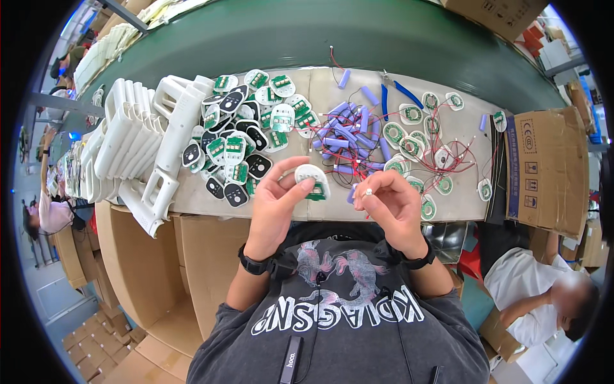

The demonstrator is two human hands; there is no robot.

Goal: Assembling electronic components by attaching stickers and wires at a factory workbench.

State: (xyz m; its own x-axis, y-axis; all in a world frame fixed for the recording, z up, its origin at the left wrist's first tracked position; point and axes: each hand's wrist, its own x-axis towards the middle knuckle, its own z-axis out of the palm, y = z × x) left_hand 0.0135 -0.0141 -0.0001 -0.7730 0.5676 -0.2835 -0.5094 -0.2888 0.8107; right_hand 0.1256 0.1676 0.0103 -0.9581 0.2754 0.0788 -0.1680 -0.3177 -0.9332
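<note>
My left hand (274,206) grips a small white oval panel (312,176) with a green circuit board on its lower part, thumb across its face. To the right, my right hand (398,210) is closed in a pinch on a small white plug connector (368,191). Red wire shows near those fingertips; where it leads is partly hidden. Panel and connector are apart. Just beyond the hands lies a heap of purple cylindrical battery cells (345,133) with thin red wires. Left of it are piled many similar oval panels (234,148), some showing green boards, others black faces.
White plastic handle housings (131,137) are stacked at the left. Round green boards with wires (412,146) lie on the table's right part, near blue-handled cutters (385,96). A cardboard box (549,169) stands at the right edge. Another person (527,288) sits at lower right.
</note>
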